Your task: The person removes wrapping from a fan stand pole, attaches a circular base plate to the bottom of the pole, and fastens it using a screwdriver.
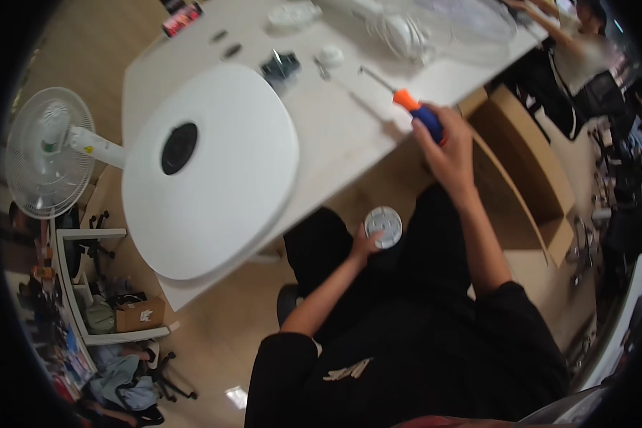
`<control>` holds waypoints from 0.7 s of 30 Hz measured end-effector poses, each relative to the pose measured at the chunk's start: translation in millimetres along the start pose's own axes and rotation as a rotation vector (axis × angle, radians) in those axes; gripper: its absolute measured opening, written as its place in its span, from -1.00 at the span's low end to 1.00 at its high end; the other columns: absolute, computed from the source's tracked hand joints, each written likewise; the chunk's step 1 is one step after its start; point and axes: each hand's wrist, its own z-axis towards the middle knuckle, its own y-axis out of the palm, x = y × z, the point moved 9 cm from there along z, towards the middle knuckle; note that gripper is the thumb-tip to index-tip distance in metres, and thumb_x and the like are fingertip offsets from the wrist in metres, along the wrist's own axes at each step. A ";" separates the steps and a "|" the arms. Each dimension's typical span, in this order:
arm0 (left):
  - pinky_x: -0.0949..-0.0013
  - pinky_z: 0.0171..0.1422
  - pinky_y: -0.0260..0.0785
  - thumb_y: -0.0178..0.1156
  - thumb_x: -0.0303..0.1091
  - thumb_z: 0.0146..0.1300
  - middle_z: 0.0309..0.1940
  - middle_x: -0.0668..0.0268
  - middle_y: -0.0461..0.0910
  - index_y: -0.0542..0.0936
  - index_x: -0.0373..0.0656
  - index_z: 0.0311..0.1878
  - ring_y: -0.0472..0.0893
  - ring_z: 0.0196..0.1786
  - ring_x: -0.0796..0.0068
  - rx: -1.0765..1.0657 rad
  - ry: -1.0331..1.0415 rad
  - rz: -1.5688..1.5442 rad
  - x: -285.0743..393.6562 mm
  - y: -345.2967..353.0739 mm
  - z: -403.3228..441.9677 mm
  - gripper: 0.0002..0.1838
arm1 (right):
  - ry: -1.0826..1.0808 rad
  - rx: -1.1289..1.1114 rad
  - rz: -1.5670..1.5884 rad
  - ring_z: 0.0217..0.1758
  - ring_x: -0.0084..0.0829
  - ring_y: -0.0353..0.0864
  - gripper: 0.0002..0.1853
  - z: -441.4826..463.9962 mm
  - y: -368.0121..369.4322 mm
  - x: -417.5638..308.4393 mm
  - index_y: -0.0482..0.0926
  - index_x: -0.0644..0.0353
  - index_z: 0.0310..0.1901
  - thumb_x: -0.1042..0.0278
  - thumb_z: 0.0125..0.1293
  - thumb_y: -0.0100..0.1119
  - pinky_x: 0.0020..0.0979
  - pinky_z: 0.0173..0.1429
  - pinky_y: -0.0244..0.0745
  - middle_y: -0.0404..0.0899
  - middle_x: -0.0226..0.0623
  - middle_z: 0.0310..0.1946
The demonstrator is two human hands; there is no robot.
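My right hand [449,146] is wrapped round the handle of a screwdriver [409,102], blue and orange, held over the table's near edge. Its thin shaft points up and left above the tabletop. Low over my lap, my left hand [364,244] grips a round white plastic part [383,227] with a ribbed or recessed face; what it belongs to I cannot tell. A large white fan base [214,171] with a dark round centre lies on the table to the left. Near the screwdriver tip are a small white round piece [329,55] and a dark angular part [281,65].
The white table [321,146] runs diagonally ahead. White fan parts [399,36] and a white piece [292,14] lie at its far side. An open cardboard box [524,171] stands right of my legs. An assembled fan [50,150] is at left; another person [578,53] sits at upper right.
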 end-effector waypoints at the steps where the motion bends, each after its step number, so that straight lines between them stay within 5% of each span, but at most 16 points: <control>1: 0.32 -0.21 0.67 0.37 -0.36 0.26 0.04 0.25 0.62 0.42 -0.09 0.28 0.70 -0.02 0.38 0.008 -0.002 -0.055 9.1 4.3 -8.4 -0.46 | 0.033 0.001 0.041 -0.26 -0.24 0.61 -0.66 -8.6 -12.3 1.5 0.64 0.34 0.06 0.35 0.32 0.34 -0.36 -0.11 0.49 0.62 -0.11 -0.25; 3: 0.19 -0.08 0.72 0.36 -0.37 0.27 0.10 0.20 0.59 0.40 -0.11 0.30 0.69 0.07 0.31 0.004 0.002 -0.052 14.0 7.5 -10.7 -0.44 | 0.052 -0.013 0.061 -0.22 -0.39 0.61 -0.68 -30.9 -37.6 -0.1 0.63 0.37 0.06 0.40 0.33 0.33 -0.43 -0.06 0.49 0.63 -0.18 -0.22; 10: 0.12 0.03 0.72 0.33 -0.41 0.30 0.22 0.18 0.51 0.33 -0.10 0.41 0.63 0.20 0.26 -0.012 -0.018 -0.068 20.1 10.7 -14.1 -0.37 | 0.281 -0.162 0.095 -0.22 -0.42 0.60 -0.65 -132.5 -82.3 27.1 0.65 0.35 0.01 0.46 0.17 0.31 -0.45 -0.06 0.46 0.62 -0.20 -0.26; 21: 0.14 0.10 0.68 0.30 -0.44 0.33 0.24 0.23 0.51 0.33 -0.05 0.40 0.59 0.25 0.32 0.013 -0.053 -0.026 27.6 12.7 -19.7 -0.40 | 0.541 -0.295 0.092 -0.28 -0.33 0.64 -0.70 -260.6 5.3 132.6 0.69 0.31 -0.04 0.37 0.21 0.34 -0.38 -0.12 0.50 0.63 -0.18 -0.34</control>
